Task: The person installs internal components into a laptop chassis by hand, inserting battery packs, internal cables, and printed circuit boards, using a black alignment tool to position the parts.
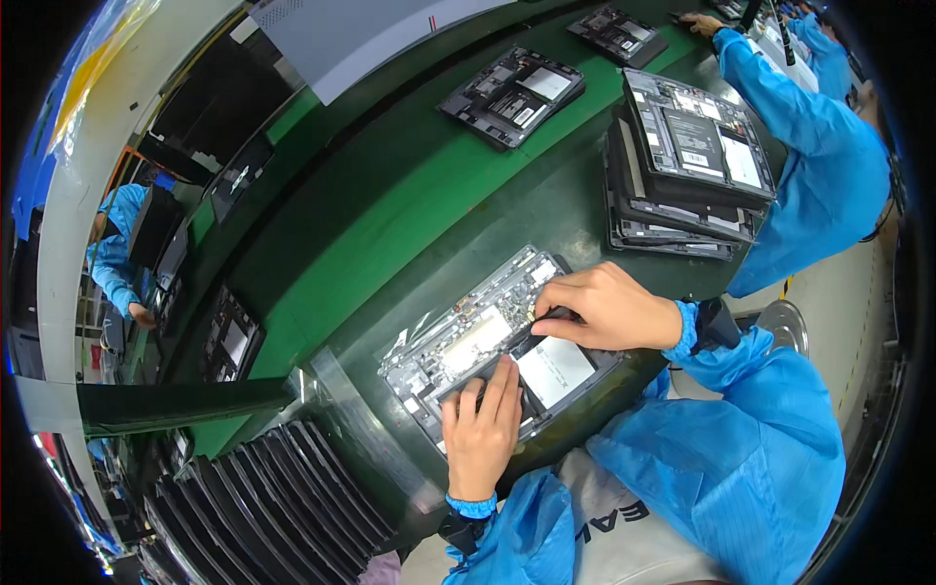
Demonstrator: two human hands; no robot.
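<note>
An opened laptop base [473, 336] lies at an angle on the green worktop, with its circuit board and metal parts exposed. My left hand [481, 429] rests over its near edge, index and middle fingertips touching the dark part in the middle, holding nothing. At the upper right of the base, my right hand [614, 310] has thumb and fingers bent together at the board's edge. Something dark shows under these fingers, but its kind is hidden. A white rectangular panel [555, 371] sits in the base between my hands, near the right wrist.
A stack of opened laptop bases [697, 161] stands at the right, beside a co-worker's blue sleeve [804, 146]. Farther off, more bases [512, 95] lie on the green strip. Several dark panels [268, 497] stand upright in a row at lower left. A post [58, 244] rises at left.
</note>
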